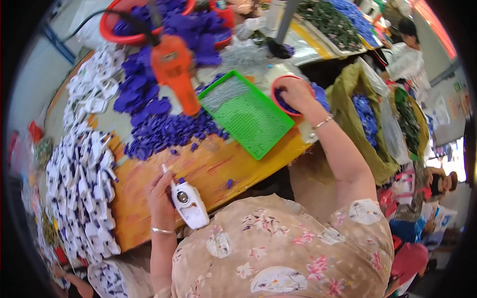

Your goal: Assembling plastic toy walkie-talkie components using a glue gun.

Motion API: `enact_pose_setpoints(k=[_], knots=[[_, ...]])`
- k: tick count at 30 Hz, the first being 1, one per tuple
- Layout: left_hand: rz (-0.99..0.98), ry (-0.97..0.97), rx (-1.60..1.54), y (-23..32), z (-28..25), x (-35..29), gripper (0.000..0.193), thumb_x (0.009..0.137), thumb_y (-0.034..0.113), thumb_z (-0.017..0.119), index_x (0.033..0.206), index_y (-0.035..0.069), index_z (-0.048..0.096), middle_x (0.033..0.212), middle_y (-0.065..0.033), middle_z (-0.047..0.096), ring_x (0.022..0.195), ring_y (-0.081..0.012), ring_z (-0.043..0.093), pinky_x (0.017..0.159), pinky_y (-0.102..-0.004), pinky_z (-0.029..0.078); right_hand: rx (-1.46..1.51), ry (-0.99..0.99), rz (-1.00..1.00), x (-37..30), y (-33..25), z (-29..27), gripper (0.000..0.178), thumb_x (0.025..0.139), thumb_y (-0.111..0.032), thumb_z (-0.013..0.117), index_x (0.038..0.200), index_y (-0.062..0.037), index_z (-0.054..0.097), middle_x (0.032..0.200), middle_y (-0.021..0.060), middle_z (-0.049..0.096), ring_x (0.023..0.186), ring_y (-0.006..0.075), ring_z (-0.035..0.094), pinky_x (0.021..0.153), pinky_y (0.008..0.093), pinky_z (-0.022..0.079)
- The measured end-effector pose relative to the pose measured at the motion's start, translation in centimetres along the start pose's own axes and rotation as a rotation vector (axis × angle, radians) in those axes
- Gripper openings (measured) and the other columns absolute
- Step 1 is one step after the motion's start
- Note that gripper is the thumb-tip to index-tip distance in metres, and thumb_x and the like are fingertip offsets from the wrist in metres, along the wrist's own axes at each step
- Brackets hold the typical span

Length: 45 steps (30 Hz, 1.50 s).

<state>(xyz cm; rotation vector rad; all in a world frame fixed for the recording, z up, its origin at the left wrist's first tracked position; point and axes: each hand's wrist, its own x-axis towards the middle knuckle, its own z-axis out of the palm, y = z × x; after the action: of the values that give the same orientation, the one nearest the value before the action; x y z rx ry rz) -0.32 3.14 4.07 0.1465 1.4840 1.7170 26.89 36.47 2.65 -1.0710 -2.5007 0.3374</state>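
In my left hand (160, 201) is a white plastic casing (191, 207) with a narrow stem and a round metal-looking disc set in it. The fingers close around its upper part, over the near edge of the table. My right hand (297, 94) reaches into a small red bowl (274, 81) of purple parts. Its fingers curl down, and the tips are hidden, so what they pinch cannot be made out. Left of that bowl lies a green mesh tray (251, 121) with small silvery pieces (226, 94) heaped at its far end.
An orange power screwdriver (174, 69) hangs over the table beside loose purple plastic parts (164, 131). White casings (79, 184) pile along the left edge. Purple pieces fill a large red basin (107, 30) at the back. Sacks of parts (343, 94) stand right; a co-worker (410, 59) is beyond.
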Motion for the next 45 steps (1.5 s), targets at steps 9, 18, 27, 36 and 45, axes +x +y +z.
enact_pose_setpoints(k=[9, 18, 27, 36, 45], knots=[[-0.02, -0.084, 0.029, -0.7, -1.1, 0.7, 0.011, 0.08, 0.009, 0.064, 0.081, -0.002, 0.065, 0.067, -0.0065, 0.062, 0.054, -0.011, 0.057, 0.05, -0.0228, 0.045, -0.161, 0.04, 0.014, 0.1, -0.3, 0.3, 0.016, 0.073, -0.009, 0.055, 0.085, -0.0044, 0.064, 0.085, 0.0165, 0.064, 0.082, 0.0347, 0.061, 0.074, 0.0432, 0.047], [-0.036, -0.147, -0.023, -0.9, -2.1, 0.5, 0.01, 0.081, 0.01, 0.063, 0.079, 0.0, 0.065, 0.067, -0.0054, 0.062, 0.054, -0.0088, 0.056, 0.049, -0.021, 0.045, -0.161, 0.014, 0.045, -0.7, -1.3, -0.8, 0.018, 0.076, -0.007, 0.054, 0.091, -0.001, 0.061, 0.09, 0.0211, 0.062, 0.086, 0.0372, 0.059, 0.075, 0.0452, 0.046], [-0.002, -0.15, 0.05, 0.0, -0.4, -0.3, 0.013, 0.084, 0.011, 0.061, 0.088, 0.0, 0.066, 0.07, -0.0049, 0.063, 0.058, -0.0102, 0.058, 0.052, -0.022, 0.046, 0.93, -0.172, 0.036, -6.3, -19.3, -2.5, 0.012, 0.081, 0.002, 0.059, 0.092, 0.0002, 0.064, 0.077, -0.0018, 0.057, 0.067, 0.0046, 0.048, 0.06, 0.0205, 0.04], [0.282, -0.323, 0.133, 0.5, 0.3, -1.8, 0.01, 0.082, 0.006, 0.063, 0.089, -0.001, 0.066, 0.072, -0.0018, 0.064, 0.064, -0.0051, 0.056, 0.057, -0.0195, 0.045, 1.315, -0.533, -0.006, -3.2, -25.0, 3.8, 0.016, 0.082, 0.004, 0.056, 0.094, -0.0001, 0.066, 0.077, 0.0007, 0.055, 0.069, 0.0062, 0.049, 0.062, 0.0204, 0.04], [0.262, -0.322, 0.074, 0.6, 0.1, -1.9, 0.011, 0.083, 0.006, 0.063, 0.09, -0.002, 0.066, 0.073, -0.001, 0.063, 0.065, -0.0048, 0.056, 0.058, -0.0195, 0.045, 1.202, -0.638, -0.157, -1.2, -25.4, 3.5, 0.01, 0.081, 0.003, 0.057, 0.088, 0.0006, 0.064, 0.077, 0.0029, 0.06, 0.071, 0.0082, 0.053, 0.063, 0.0239, 0.043]])
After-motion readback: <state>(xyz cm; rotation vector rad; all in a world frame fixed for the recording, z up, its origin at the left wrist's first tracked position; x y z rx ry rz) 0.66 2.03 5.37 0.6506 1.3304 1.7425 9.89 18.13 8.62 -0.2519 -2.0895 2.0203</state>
